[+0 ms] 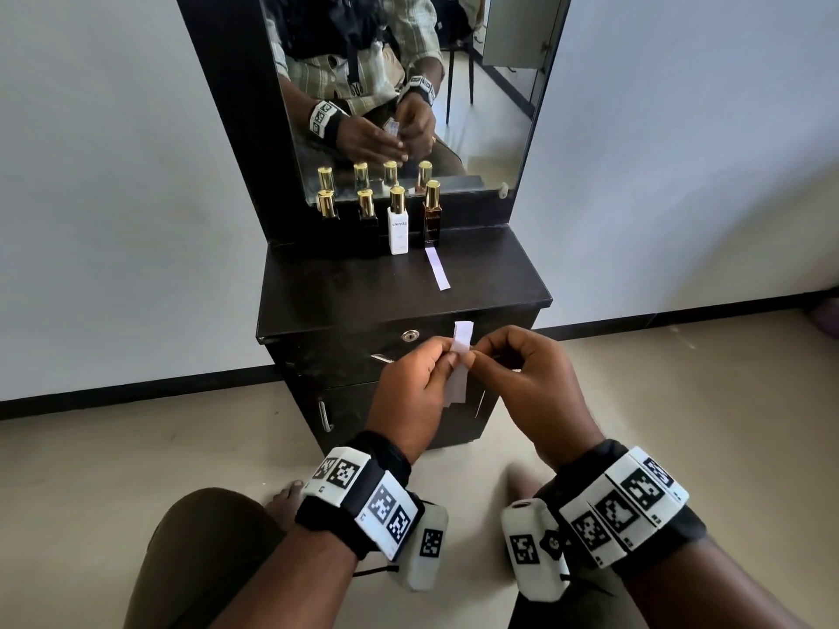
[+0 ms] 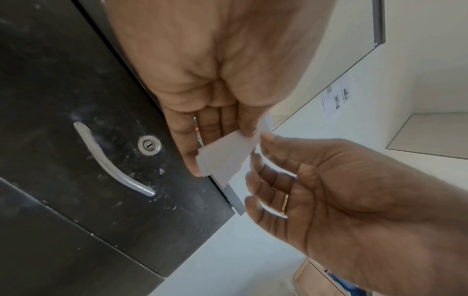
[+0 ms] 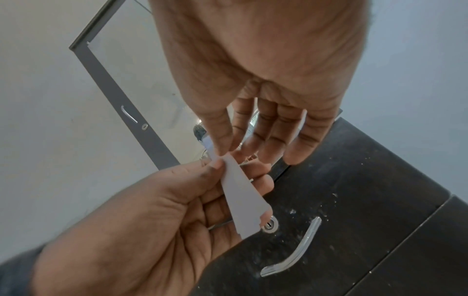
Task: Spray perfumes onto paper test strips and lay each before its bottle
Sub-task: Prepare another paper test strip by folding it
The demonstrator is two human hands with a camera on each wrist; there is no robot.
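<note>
Low black wooden dresser top (image 1: 345, 292), centre of frame. Along back edge, left to right: two black gold-capped bottles (image 1: 328, 215) (image 1: 367, 215), white bottle (image 1: 397, 224), brown bottle (image 1: 432, 220). White paper strip (image 1: 436, 268) lies before brown bottle.

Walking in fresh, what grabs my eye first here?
Both hands, left hand and right hand, pinch a small stack of white paper strips before the dark cabinet. On it, four gold-capped perfume bottles line the mirror; one strip lies before the rightmost.
</note>
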